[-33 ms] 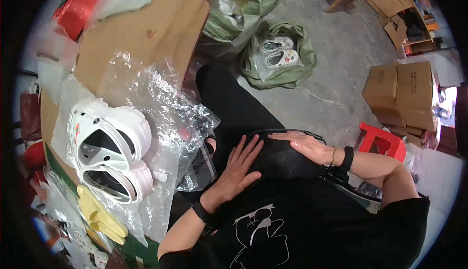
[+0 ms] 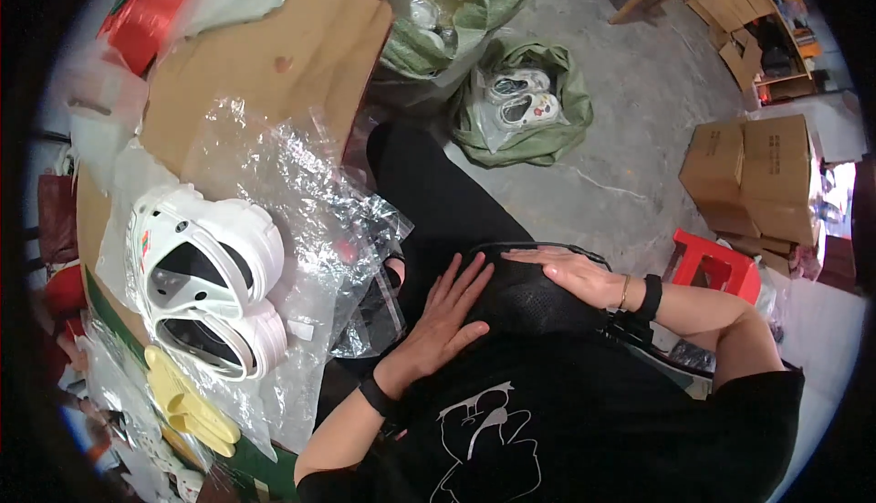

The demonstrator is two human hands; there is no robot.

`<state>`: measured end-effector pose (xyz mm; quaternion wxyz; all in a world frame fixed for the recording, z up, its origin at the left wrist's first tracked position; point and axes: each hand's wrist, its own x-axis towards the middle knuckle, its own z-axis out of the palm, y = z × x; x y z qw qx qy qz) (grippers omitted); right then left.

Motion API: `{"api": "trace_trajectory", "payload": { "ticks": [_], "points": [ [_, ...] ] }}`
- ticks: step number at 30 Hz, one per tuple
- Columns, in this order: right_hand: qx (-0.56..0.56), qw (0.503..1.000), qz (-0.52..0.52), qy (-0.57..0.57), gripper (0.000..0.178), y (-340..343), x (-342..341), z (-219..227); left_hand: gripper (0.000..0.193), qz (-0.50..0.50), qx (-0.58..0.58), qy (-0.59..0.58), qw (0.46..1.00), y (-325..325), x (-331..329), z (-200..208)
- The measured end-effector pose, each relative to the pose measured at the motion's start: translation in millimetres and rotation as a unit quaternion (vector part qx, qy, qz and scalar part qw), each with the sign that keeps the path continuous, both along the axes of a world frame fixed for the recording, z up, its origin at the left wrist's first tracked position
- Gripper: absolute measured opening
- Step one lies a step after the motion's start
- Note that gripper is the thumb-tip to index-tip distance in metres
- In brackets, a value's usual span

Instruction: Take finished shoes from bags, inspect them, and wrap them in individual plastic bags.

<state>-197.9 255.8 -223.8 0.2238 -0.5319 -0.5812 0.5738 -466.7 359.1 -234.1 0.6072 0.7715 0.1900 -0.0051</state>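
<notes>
My left hand (image 2: pixel 444 319) lies flat with its fingers apart on my black-clad lap. Beside it, my right hand (image 2: pixel 579 277) rests open, fingers stretched out, on a black mesh-like item (image 2: pixel 538 300) across my lap. Neither hand holds anything. To the left of my hands, a pair of chunky white clogs (image 2: pixel 201 266) sits on the table on top of clear plastic. A crumpled clear plastic bag (image 2: pixel 306 184) spreads between the clogs and my leg. Nearer the table's front lies a pale yellow slipper sole or shoe (image 2: pixel 190 403), its exact kind unclear.
Brown cardboard (image 2: pixel 265 56) covers the far part of the table, with a red spool (image 2: pixel 146 15) behind it. On the floor, a green woven sack (image 2: pixel 570 134) holds bagged clogs. Cardboard boxes (image 2: pixel 753 175) and a red stool (image 2: pixel 716 266) stand at right.
</notes>
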Motion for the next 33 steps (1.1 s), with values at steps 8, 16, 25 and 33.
{"api": "trace_trajectory", "payload": {
  "ticks": [8,16,25,33],
  "points": [
    [-0.012,1.000,0.004,-0.005,0.061,2.8,4.3,-2.9,0.078,-0.006,-0.009,0.006,1.000,2.4,4.0,-3.0],
    [0.001,0.999,-0.023,0.042,0.055,10.6,-1.8,14.7,0.070,0.009,0.059,-0.036,0.998,-9.4,-2.9,-18.6],
    [-0.225,0.970,0.012,0.097,0.062,21.0,7.7,21.5,0.068,0.001,0.005,-0.002,1.000,-18.7,-41.6,23.5],
    [-0.057,0.914,0.285,-0.282,0.044,119.5,-3.3,89.6,0.028,0.407,-0.124,-0.048,0.904,-21.8,-127.9,122.9]
  ]
}}
